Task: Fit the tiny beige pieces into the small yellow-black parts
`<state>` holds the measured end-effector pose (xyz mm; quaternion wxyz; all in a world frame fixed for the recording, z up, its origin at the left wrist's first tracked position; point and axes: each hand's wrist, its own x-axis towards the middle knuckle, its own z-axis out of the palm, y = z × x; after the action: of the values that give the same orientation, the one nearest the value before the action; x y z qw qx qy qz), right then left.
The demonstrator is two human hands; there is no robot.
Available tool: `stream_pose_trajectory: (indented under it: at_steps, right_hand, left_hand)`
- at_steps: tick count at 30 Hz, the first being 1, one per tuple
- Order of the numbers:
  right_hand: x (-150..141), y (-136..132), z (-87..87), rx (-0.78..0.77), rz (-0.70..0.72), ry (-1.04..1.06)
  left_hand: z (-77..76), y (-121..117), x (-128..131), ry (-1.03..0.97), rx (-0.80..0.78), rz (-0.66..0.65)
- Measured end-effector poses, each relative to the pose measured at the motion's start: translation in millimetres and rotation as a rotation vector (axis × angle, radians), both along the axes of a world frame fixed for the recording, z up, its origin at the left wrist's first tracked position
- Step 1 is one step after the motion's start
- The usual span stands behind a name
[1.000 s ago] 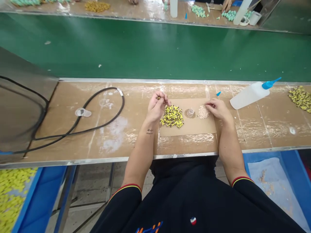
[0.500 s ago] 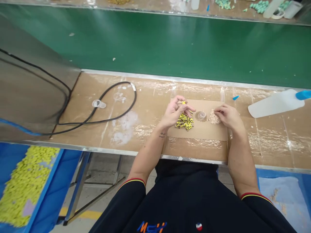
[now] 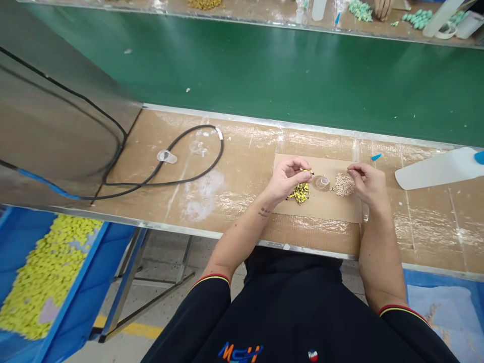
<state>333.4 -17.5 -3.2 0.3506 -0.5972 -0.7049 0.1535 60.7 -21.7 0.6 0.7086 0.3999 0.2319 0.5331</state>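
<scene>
My left hand is closed in a pinch on a small yellow piece, held just above a heap of yellow and black pieces. My right hand rests beside a heap of tiny pale beads, its fingers pinched together on something too small to make out. Between the two heaps stands a small clear cup. All of this lies on a cardboard sheet on the taped bench.
A black cable loops over the bench at left near a clear cap. A white squeeze bottle lies at right. Behind runs a green conveyor belt. A blue bin of yellow pieces sits lower left. Another person's hand works far across.
The view has swung left and down. My left hand lifted a yellow piece from the heap toward the clear cup. My right hand stayed beside the beads.
</scene>
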Motion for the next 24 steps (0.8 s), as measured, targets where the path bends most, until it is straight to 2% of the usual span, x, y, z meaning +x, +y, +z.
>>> stream_pose_trajectory:
  at_steps: [5,10,13,16,20,24]
  right_hand:
    - [-6,-1,-2.4,0.044,-0.063,0.209]
    - [-23,-7,0.1,0.067,-0.057,0.509]
    - [-37,-14,7.4,0.059,0.012,0.609]
    - [-50,-24,14.8,0.049,0.121,0.677]
    - [-64,-37,20.6,0.016,0.199,0.670]
    - [-69,-42,22.5,-0.001,0.220,0.637]
  left_hand:
    - [5.2,-4,-4,-0.068,-0.076,-0.072]
    - [6.0,-4,-1,-0.057,-0.055,-0.078]
    - [4.6,-9,5,-0.002,0.062,-0.040]
    - [3.4,-16,12,0.140,0.267,0.040]
    - [5.2,-23,17,0.373,0.460,0.142]
    - [8.5,-25,19,0.472,0.607,0.249]
